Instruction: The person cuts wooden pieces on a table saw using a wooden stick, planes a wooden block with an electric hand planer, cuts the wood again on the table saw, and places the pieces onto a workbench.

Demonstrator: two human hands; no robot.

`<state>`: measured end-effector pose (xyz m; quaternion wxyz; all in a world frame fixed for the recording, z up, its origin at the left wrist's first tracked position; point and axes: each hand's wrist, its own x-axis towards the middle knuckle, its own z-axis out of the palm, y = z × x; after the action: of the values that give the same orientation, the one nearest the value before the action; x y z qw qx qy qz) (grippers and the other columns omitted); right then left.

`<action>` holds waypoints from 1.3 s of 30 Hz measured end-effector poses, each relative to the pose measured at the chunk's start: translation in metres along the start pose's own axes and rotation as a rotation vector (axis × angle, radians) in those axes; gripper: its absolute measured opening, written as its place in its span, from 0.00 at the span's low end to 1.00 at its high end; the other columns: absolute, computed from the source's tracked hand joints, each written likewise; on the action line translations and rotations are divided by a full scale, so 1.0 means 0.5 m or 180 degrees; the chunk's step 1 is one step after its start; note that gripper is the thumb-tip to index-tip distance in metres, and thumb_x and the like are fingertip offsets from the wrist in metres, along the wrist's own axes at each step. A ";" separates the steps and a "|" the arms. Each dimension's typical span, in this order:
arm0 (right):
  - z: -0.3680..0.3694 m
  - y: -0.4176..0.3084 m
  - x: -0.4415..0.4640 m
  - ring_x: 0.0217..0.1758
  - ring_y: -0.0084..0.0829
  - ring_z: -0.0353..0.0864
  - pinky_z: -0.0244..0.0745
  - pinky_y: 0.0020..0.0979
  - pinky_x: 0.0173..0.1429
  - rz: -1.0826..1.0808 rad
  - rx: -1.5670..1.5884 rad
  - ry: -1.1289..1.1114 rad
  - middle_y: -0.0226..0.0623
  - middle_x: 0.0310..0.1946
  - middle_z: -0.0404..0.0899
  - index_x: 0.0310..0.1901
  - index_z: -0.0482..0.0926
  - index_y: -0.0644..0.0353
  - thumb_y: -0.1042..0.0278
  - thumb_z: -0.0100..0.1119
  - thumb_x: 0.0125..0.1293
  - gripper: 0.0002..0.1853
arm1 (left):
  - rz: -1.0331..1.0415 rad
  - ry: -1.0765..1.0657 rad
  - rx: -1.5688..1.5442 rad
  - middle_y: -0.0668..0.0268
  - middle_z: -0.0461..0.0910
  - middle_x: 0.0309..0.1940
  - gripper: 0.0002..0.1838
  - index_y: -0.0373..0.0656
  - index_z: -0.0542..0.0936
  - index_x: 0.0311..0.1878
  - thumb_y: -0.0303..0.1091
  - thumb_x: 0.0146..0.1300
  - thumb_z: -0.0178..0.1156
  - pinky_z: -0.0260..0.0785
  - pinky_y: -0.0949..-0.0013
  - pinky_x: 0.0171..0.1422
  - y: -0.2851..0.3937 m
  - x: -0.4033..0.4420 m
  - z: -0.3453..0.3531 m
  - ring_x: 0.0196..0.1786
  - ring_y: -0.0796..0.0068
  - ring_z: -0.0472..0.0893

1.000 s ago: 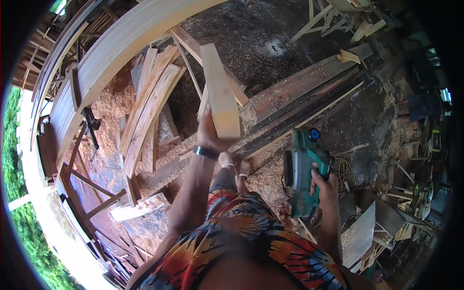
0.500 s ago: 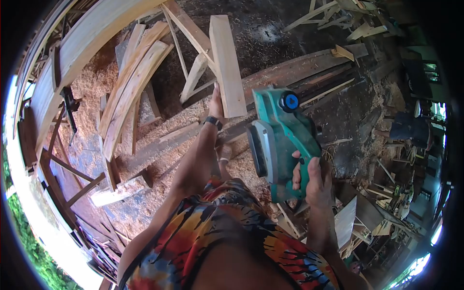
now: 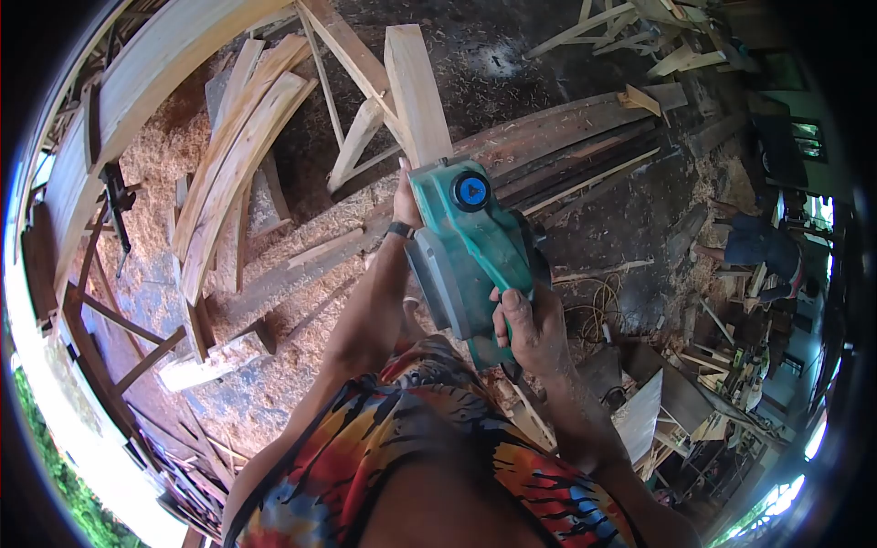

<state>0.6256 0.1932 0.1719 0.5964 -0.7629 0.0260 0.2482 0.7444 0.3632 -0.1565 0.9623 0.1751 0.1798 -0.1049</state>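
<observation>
My right hand [image 3: 528, 327] is wrapped round the rear handle of a green power planer [image 3: 475, 247] with a blue round knob. The planer's front end overlaps the near end of a pale squared timber [image 3: 417, 87]; whether they touch is hard to tell. My left hand [image 3: 407, 196] is at the left side of that timber's near end, gripping it, with its fingers partly hidden behind the planer. A dark band sits on my left wrist.
Long curved boards [image 3: 237, 169] lean at the left beside a large curved beam [image 3: 146, 100]. Dark planks [image 3: 566, 128] lie beyond the timber. Wood shavings cover the floor. A co-worker [image 3: 763, 247] is at the far right, near scrap wood and a coiled cord [image 3: 598, 310].
My right hand has brought the planer up and left to the timber's near end. My left hand stays on the timber, which has shifted upward in view.
</observation>
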 end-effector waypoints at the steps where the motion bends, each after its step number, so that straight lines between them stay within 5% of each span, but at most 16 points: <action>1: 0.000 -0.002 0.005 0.17 0.20 0.69 0.63 0.26 0.22 -0.0007 -0.0014 0.0006 0.30 0.16 0.68 0.40 0.74 0.64 0.41 0.50 0.75 0.27 | -0.0001 -0.0037 -0.0001 0.55 0.80 0.58 0.42 0.38 0.71 0.67 0.70 0.70 0.45 0.75 0.55 0.63 -0.004 0.004 -0.007 0.56 0.59 0.82; 9: 0.013 -0.030 0.086 0.19 0.16 0.72 0.66 0.25 0.23 -0.0071 -0.0065 0.0063 0.25 0.16 0.71 0.38 0.77 0.62 0.48 0.57 0.73 0.21 | -0.0136 0.0093 -0.0128 0.56 0.80 0.58 0.41 0.39 0.71 0.67 0.69 0.71 0.44 0.75 0.55 0.63 -0.009 -0.027 0.038 0.56 0.59 0.82; 12: 0.023 -0.054 0.121 0.15 0.18 0.68 0.64 0.25 0.21 -0.0114 -0.0260 0.0081 0.29 0.15 0.69 0.37 0.74 0.63 0.45 0.50 0.76 0.24 | -0.0181 0.0178 -0.0148 0.56 0.80 0.58 0.40 0.39 0.71 0.67 0.69 0.71 0.44 0.75 0.55 0.63 0.000 -0.042 0.056 0.56 0.59 0.82; 30: 0.081 -0.220 0.527 0.13 0.21 0.68 0.64 0.27 0.16 -0.0502 -0.0283 0.0329 0.28 0.16 0.71 0.34 0.78 0.62 0.34 0.59 0.66 0.30 | -0.0041 0.0578 0.0123 0.61 0.80 0.57 0.38 0.46 0.71 0.66 0.69 0.70 0.46 0.77 0.56 0.59 0.022 -0.066 0.104 0.55 0.63 0.82; 33: 0.087 -0.282 0.622 0.16 0.26 0.70 0.67 0.33 0.22 -0.0107 -0.0506 0.0284 0.31 0.16 0.68 0.31 0.73 0.64 0.25 0.56 0.62 0.39 | -0.0140 0.0660 0.0210 0.61 0.78 0.61 0.36 0.48 0.67 0.72 0.66 0.74 0.41 0.75 0.57 0.64 0.040 -0.075 0.109 0.59 0.64 0.80; 39: 0.114 -0.327 0.700 0.15 0.27 0.69 0.67 0.32 0.21 -0.0405 -0.0250 0.0415 0.31 0.15 0.68 0.67 0.61 0.76 0.26 0.56 0.63 0.53 | -0.0159 0.0396 0.0163 0.63 0.79 0.60 0.36 0.48 0.69 0.71 0.66 0.73 0.43 0.75 0.60 0.62 0.045 -0.070 0.076 0.58 0.65 0.81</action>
<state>0.9668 0.3827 0.1658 0.5776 -0.8003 0.0065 0.1605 0.7301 0.3748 -0.1032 0.9415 0.2013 0.2408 -0.1224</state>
